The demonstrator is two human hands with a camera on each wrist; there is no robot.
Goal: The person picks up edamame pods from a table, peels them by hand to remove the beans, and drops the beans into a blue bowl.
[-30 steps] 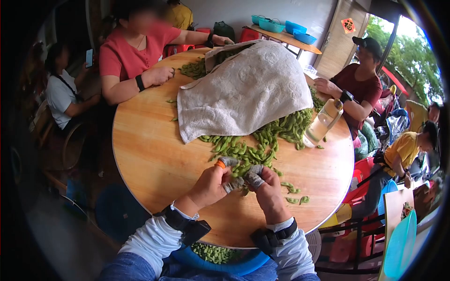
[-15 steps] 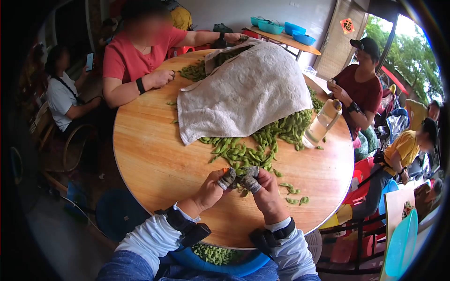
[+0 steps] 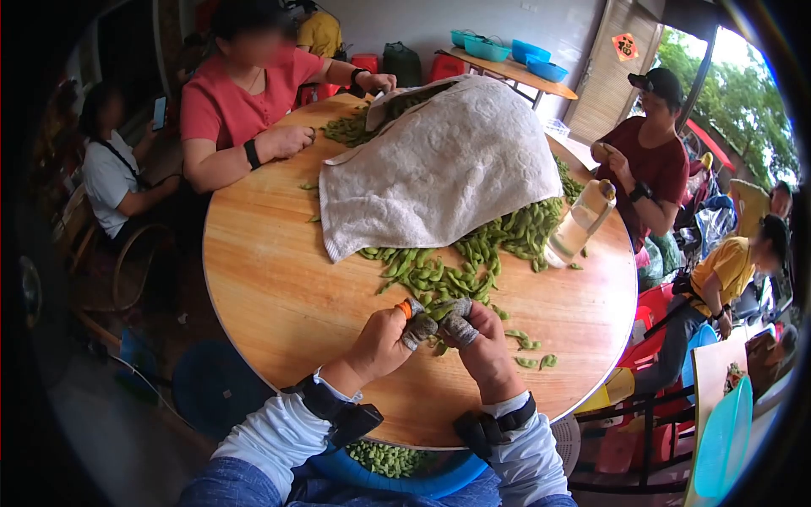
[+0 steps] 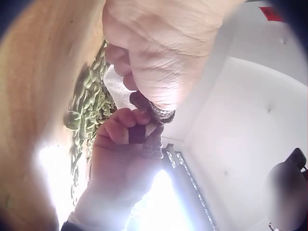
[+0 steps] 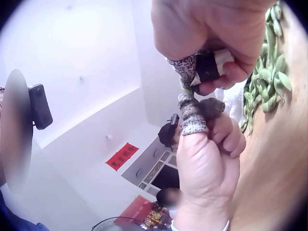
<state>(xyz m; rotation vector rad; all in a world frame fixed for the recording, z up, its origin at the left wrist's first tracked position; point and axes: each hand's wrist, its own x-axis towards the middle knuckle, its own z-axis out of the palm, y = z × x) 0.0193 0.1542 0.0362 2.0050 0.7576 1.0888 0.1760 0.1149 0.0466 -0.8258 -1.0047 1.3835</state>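
Note:
My left hand (image 3: 376,345) and right hand (image 3: 487,353) meet over the near part of the round table, with cloth covers on some fingertips. Between them they pinch a green pod, a sliver of which (image 5: 186,90) shows in the right wrist view; the covered fingers hide most of it. Just beyond my fingers lies a heap of green pods (image 3: 473,275), partly under a pale towel (image 3: 448,160). The left wrist view shows my left hand (image 4: 163,53) close above my right (image 4: 122,156), with the pods (image 4: 91,103) beside them.
A blue tub (image 3: 435,483) of shelled beans (image 3: 384,458) is below the table's near edge. A clear bottle (image 3: 581,224) leans right of the towel. Several loose pods (image 3: 528,362) lie right of my right hand. People sit at the table's far left and far right.
My left fingers have shifted their hold slightly, close to my right ones. The person in red has drawn one arm back from the towel; the person at the right has raised their hands off the table.

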